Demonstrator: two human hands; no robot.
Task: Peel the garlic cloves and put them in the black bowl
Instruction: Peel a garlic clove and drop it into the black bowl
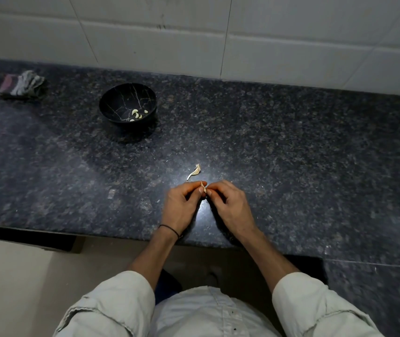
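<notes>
A dark speckled stone counter [267,147] runs along a wall of pale tiles [279,27], and the view looks down on it from above. Near its front edge, a small garlic clove [203,188] is held just above the counter between the two hands, with a thin strip of papery skin sticking up from it. The left hand [180,205] has its fingers curled in, thumb and fingertips pinching the clove from the left side. The right hand [230,206] meets it from the other side, fingers likewise curled and pinching at the clove or its skin; which of the two cannot be told. The fingertips of both hands are touching or nearly so around the clove. A thin dark band [169,230] circles the left wrist. Just beyond the hands, a pale scrap of peeled skin [194,172] lies on the counter. Further back and to the left stands the black bowl [114,105], upright, with several peeled cloves [137,114] resting in its bottom. At the far left, near the wall, lies a crumpled cloth [21,85]. Both forearms come out of rolled-up light sleeves [111,310].
</notes>
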